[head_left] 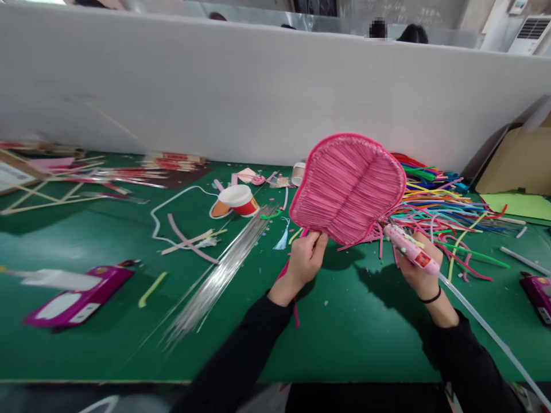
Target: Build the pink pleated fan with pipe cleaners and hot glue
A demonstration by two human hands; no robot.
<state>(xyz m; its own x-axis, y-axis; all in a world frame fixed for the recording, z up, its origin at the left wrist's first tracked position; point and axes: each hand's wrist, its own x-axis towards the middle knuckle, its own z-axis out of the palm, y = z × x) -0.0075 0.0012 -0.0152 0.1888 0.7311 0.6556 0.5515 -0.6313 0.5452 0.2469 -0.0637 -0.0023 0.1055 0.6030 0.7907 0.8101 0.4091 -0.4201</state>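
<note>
My left hand point(306, 261) is closed round the base of a pink hand fan point(348, 189), holding it upright above the table. The fan's face is made of close pink strands with a line down the middle and a thicker pink rim. In my right hand point(415, 269) is a pink glue gun point(411, 248), its tip at the fan's lower right edge. A long translucent glue stick point(486, 327) runs out of the gun's back end toward the lower right. Part of the fan's handle is hidden by my left hand and sleeve.
Colourful pipe cleaners point(443, 212) lie heaped behind my right hand. Thin metal wires point(219, 275) spread left of my left arm, near a paper cup point(243, 201) and a blue tassel point(283, 235). A purple device point(84, 298) lies far left. A white partition point(193, 97) stands behind the green table.
</note>
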